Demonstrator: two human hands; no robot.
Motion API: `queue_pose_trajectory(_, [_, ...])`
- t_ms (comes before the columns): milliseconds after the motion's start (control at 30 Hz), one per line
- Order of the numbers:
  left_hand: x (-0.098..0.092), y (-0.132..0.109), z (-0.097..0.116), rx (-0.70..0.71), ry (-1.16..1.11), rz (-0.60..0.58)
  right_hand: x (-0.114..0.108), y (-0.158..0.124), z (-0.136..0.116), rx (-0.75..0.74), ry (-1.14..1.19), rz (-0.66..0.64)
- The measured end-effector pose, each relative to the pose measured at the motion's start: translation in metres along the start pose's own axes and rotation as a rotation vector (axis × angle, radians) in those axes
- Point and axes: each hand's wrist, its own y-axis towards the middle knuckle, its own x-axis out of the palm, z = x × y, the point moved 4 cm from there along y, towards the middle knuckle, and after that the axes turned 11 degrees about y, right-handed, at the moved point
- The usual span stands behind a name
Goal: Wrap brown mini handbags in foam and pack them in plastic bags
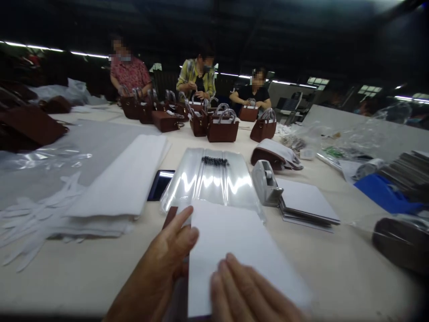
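A white board (231, 241) lies before me at the near edge of the table, its right side smeared by motion. Along its left side a brown strip (170, 217) shows, seemingly part of a brown bag mostly hidden under the board and my hand. My left hand (161, 259) holds that side, thumb and forefinger pointing up along the board's edge, other fingers curled below. Flat on the board rests my right hand (251, 290), fingers together and blurred; its thumb is hidden. Just beyond lies a stack of clear plastic bags (211, 183) with a black coiled item (214, 161) on top.
White foam sheets (117, 179) and a phone (161, 184) lie left. On the right are a tape dispenser (266, 183), stacked white boards (306, 201) and a blue tray (385, 194). Several brown handbags (223, 131) stand farther back, where three people (197, 76) work.
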Motion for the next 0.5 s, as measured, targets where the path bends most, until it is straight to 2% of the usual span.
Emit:
queue_pose_trajectory(67, [-0.004,0.005,-0.004,-0.095,-0.109,-0.001,0.028,-0.005,-0.023,-0.022,0.07,0.003])
queue_pose_trajectory(133, [-0.018,0.007,-0.011,-0.108,-0.092,0.055,0.044,-0.015,-0.023,-0.015,0.13,-0.036])
queue_pose_trajectory(233, [-0.039,0.004,-0.024,-0.1,0.005,0.14,0.046,-0.027,-0.003,-0.03,0.146,-0.149])
queue_pose_trajectory(300, [-0.048,0.002,-0.029,-0.056,0.162,0.202,0.04,-0.03,0.008,-0.069,0.131,-0.201])
queue_pose_trajectory(400, [-0.053,0.004,-0.027,0.119,0.591,0.293,0.038,-0.031,0.015,-0.117,0.089,-0.254])
queue_pose_trajectory(500, [-0.05,0.008,-0.014,0.486,1.049,0.423,0.049,-0.038,0.01,-0.118,0.037,-0.291])
